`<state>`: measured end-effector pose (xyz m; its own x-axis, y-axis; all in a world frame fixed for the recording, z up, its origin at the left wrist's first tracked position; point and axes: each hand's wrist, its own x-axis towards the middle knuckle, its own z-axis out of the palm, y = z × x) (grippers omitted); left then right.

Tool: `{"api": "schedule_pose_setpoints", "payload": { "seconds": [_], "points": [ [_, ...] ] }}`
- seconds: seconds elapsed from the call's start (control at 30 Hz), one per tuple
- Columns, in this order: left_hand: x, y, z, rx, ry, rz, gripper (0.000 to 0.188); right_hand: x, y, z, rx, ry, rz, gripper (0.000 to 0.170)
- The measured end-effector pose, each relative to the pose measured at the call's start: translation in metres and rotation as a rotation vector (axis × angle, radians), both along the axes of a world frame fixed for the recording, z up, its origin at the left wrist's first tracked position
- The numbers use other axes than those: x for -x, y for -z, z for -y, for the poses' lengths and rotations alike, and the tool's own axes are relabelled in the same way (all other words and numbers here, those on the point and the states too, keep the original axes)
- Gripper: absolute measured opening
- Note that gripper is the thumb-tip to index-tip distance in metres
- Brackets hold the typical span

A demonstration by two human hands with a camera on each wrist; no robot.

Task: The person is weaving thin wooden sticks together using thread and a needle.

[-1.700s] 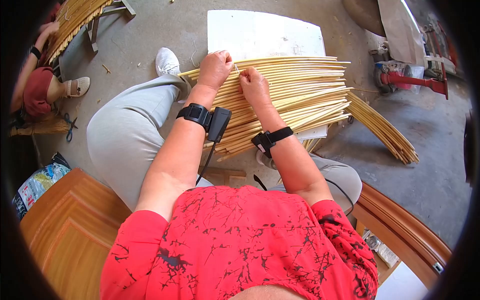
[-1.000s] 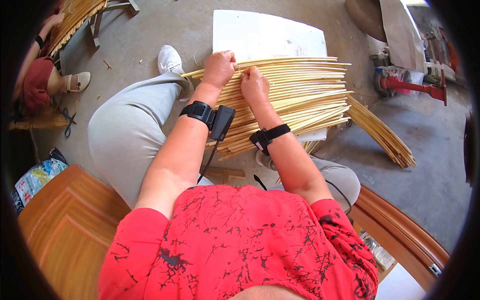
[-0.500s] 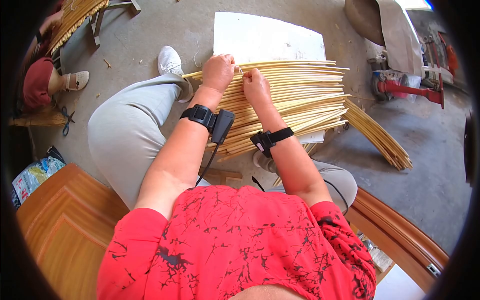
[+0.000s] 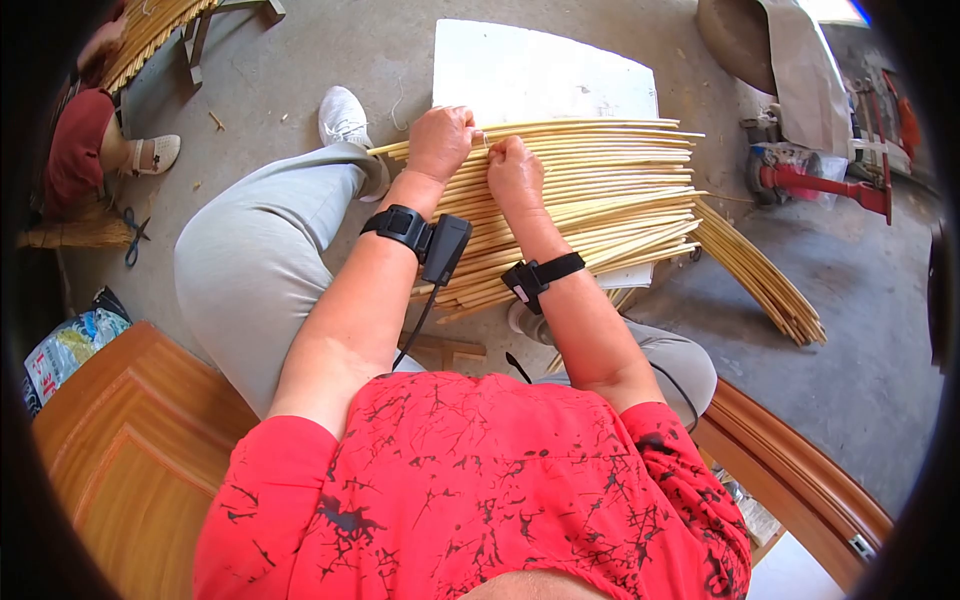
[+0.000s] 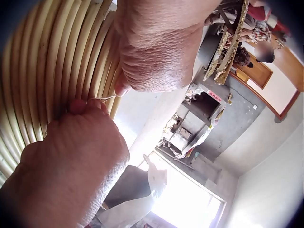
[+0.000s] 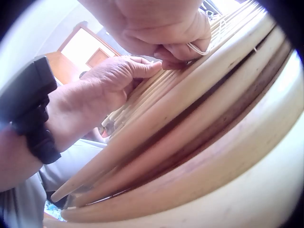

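A row of slender yellow stalks [image 4: 600, 175] lies side by side in front of the person, over a white board [image 4: 540, 70]. At the far edge of the row, the left hand [image 4: 440, 142] pinches a thin white string [image 5: 108, 97] at its thumb tip. Close to its right, the right hand [image 4: 516, 175] has curled fingers and pinches the same string, which spans the short gap between the hands. In the right wrist view, string also loops round a finger of the right hand [image 6: 152, 28]. The left hand's [image 6: 109, 78] thumb and fingers meet right over the stalks. The fingertips are partly hidden in the head view.
More stalks [image 4: 760, 270] hang out at the right. Scissors [image 4: 132, 238] lie on the floor at left, near another person's foot [image 4: 155, 155]. A red metal stand [image 4: 820, 183] is at back right. Wooden panels [image 4: 140, 450] flank the seated person.
The hands keep close together at the far edge of the stalks, with only slight shifts. The string loop visible between them half a second ago now looks smaller.
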<state>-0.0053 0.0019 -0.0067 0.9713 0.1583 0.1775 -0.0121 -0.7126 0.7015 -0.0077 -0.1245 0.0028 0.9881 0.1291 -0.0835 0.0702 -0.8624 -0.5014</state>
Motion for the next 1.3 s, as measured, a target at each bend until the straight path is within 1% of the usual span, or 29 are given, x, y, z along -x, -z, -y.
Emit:
{"api": "schedule_pose_setpoints", "payload": {
  "seconds": [0.53, 0.7, 0.77, 0.83, 0.9, 0.97, 1.0, 1.03, 1.07, 1.1, 1.13, 1.2, 1.23, 1.3],
  "points": [
    [0.000, -0.001, 0.000, 0.049, -0.010, -0.023, 0.012, -0.002, -0.003, -0.005, 0.018, -0.003, -0.010, 0.013],
    [0.001, -0.001, 0.000, 0.058, -0.012, -0.011, 0.013, -0.004, -0.003, -0.007, 0.009, -0.016, 0.028, 0.014],
    [0.001, -0.001, 0.000, 0.109, -0.001, -0.045, 0.012, -0.009, -0.005, -0.011, 0.000, -0.019, 0.040, 0.013],
    [0.003, -0.001, -0.001, 0.091, -0.003, -0.022, 0.012, -0.014, -0.002, -0.013, -0.016, -0.025, 0.050, 0.013],
    [0.003, 0.000, -0.002, 0.080, -0.001, 0.004, 0.012, -0.019, 0.004, -0.009, -0.117, 0.044, -0.061, 0.013],
    [0.002, 0.003, -0.001, 0.084, 0.007, 0.044, 0.011, -0.022, 0.013, -0.005, -0.147, 0.053, -0.091, 0.014],
    [0.002, 0.000, -0.001, 0.088, 0.005, 0.042, 0.011, -0.021, 0.009, -0.005, -0.182, 0.068, -0.125, 0.015],
    [0.002, -0.002, -0.001, 0.111, 0.000, -0.019, 0.011, -0.020, 0.005, -0.005, -0.179, 0.067, -0.128, 0.015],
    [0.002, -0.005, -0.002, 0.131, -0.005, -0.081, 0.011, -0.020, 0.001, -0.005, -0.093, 0.015, -0.080, 0.015],
    [0.003, -0.006, -0.002, 0.131, -0.004, -0.083, 0.011, -0.018, -0.007, -0.007, -0.010, -0.036, -0.032, 0.015],
    [0.003, -0.007, -0.002, 0.132, -0.010, -0.086, 0.011, -0.016, -0.012, -0.006, -0.010, -0.036, -0.033, 0.015],
    [0.003, -0.009, -0.003, 0.132, -0.018, -0.086, 0.011, -0.015, -0.020, -0.004, 0.102, -0.110, -0.045, 0.011],
    [0.003, -0.010, -0.003, 0.134, -0.011, -0.104, 0.009, -0.016, -0.023, -0.002, 0.102, -0.115, -0.045, 0.011],
    [0.002, -0.011, -0.004, 0.141, -0.005, -0.122, 0.006, -0.017, -0.027, 0.003, 0.100, -0.092, 0.310, 0.010]
  ]
}}
